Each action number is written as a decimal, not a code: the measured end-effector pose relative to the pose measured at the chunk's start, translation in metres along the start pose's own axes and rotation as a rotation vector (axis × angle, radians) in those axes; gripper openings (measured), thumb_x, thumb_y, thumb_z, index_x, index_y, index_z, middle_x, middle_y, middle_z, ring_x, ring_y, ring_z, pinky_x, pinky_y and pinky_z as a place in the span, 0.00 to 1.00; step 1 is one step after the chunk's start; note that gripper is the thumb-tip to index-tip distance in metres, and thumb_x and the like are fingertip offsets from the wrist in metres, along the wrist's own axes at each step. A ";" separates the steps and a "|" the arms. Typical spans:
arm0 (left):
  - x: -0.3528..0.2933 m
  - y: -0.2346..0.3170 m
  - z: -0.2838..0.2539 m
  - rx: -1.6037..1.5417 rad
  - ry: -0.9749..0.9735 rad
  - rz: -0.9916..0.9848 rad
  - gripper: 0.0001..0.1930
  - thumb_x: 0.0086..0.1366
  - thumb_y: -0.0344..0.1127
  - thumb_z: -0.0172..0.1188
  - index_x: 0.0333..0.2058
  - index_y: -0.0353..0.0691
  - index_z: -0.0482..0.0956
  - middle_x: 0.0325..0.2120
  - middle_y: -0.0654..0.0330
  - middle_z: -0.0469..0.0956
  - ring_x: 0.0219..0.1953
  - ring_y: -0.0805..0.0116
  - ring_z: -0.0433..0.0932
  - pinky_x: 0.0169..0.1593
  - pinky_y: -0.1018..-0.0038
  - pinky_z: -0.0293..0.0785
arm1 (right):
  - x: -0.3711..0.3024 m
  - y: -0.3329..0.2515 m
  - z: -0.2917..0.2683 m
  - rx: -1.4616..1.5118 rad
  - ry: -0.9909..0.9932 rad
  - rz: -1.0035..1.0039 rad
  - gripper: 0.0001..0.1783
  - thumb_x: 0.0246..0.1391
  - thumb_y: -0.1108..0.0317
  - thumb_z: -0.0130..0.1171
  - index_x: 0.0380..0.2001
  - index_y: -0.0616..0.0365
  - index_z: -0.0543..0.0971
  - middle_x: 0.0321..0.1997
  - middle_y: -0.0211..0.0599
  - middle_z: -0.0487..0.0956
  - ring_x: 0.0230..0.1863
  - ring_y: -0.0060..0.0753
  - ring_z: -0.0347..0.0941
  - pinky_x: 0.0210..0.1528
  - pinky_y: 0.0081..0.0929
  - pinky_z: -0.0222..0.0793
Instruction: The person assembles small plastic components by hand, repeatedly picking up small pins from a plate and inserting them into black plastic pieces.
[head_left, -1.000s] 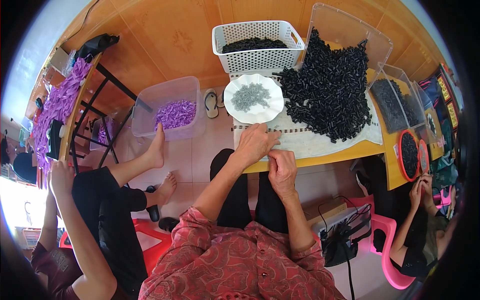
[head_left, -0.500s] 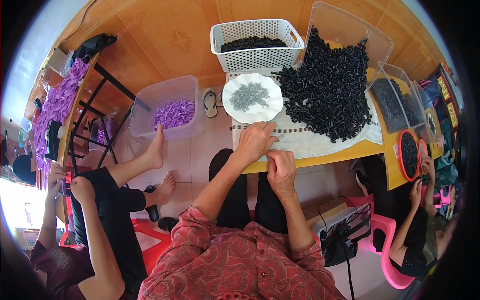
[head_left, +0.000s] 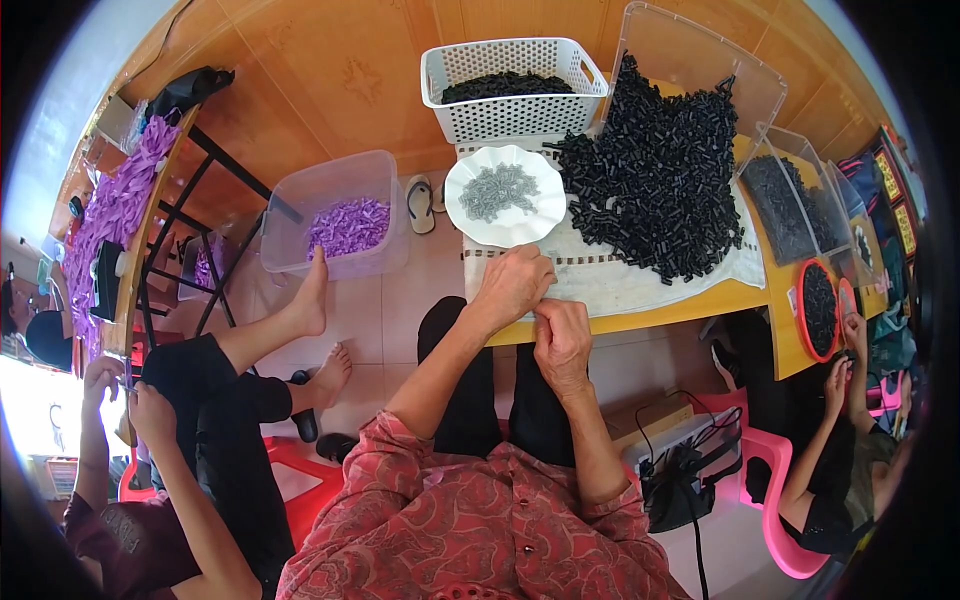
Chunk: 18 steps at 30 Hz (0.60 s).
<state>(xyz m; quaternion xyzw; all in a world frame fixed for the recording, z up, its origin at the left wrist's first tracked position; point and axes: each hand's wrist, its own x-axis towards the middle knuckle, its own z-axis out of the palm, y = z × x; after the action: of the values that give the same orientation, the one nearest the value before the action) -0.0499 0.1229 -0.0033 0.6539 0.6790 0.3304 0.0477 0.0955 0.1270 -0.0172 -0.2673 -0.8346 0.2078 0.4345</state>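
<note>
head view: white plate point(head_left: 547, 203) lies just beyond the left hand point(head_left: 514, 284).

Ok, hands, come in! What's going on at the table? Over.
Left hand, right hand close together at table edge; grip hidden. Plate of grey bits just beyond. Black pieces heaped rightward, not between hands and plate.

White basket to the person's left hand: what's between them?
In the head view, a white plate of small greyish pieces lies between the white basket and left hand, on the pale cloth.
</note>
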 end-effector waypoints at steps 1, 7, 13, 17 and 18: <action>0.000 0.000 0.000 -0.017 0.011 0.006 0.06 0.55 0.33 0.60 0.23 0.37 0.78 0.23 0.54 0.73 0.31 0.53 0.76 0.34 0.61 0.73 | 0.000 0.000 0.000 -0.007 -0.002 0.000 0.12 0.41 0.85 0.57 0.31 0.60 0.75 0.33 0.39 0.77 0.36 0.45 0.71 0.38 0.36 0.68; -0.003 0.003 -0.002 -0.050 0.071 -0.009 0.06 0.56 0.33 0.60 0.25 0.36 0.77 0.24 0.53 0.73 0.31 0.51 0.76 0.35 0.60 0.73 | 0.000 0.001 0.000 -0.012 0.006 -0.018 0.13 0.41 0.85 0.57 0.32 0.60 0.75 0.34 0.39 0.77 0.36 0.44 0.71 0.38 0.35 0.68; -0.006 0.001 0.000 -0.069 0.109 -0.049 0.06 0.57 0.32 0.60 0.27 0.37 0.75 0.27 0.52 0.74 0.32 0.50 0.76 0.35 0.60 0.73 | 0.000 0.000 0.002 -0.011 0.006 -0.010 0.13 0.41 0.85 0.57 0.32 0.59 0.75 0.34 0.38 0.78 0.36 0.44 0.72 0.38 0.35 0.69; -0.010 0.003 -0.001 -0.097 0.151 -0.056 0.06 0.58 0.31 0.60 0.29 0.37 0.74 0.28 0.52 0.73 0.32 0.51 0.75 0.35 0.59 0.72 | -0.001 0.001 0.001 -0.018 0.002 -0.009 0.13 0.40 0.85 0.57 0.32 0.59 0.75 0.34 0.37 0.78 0.36 0.43 0.72 0.38 0.35 0.69; -0.010 0.003 -0.001 -0.097 0.151 -0.059 0.06 0.58 0.31 0.60 0.29 0.37 0.74 0.28 0.52 0.73 0.32 0.51 0.75 0.35 0.59 0.72 | -0.001 0.002 0.002 -0.020 0.001 -0.009 0.13 0.40 0.85 0.57 0.32 0.59 0.76 0.34 0.37 0.78 0.37 0.43 0.72 0.39 0.34 0.69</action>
<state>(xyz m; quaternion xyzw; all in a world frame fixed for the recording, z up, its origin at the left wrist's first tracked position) -0.0463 0.1127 -0.0050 0.6039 0.6826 0.4097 0.0379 0.0952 0.1274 -0.0198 -0.2681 -0.8377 0.1974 0.4330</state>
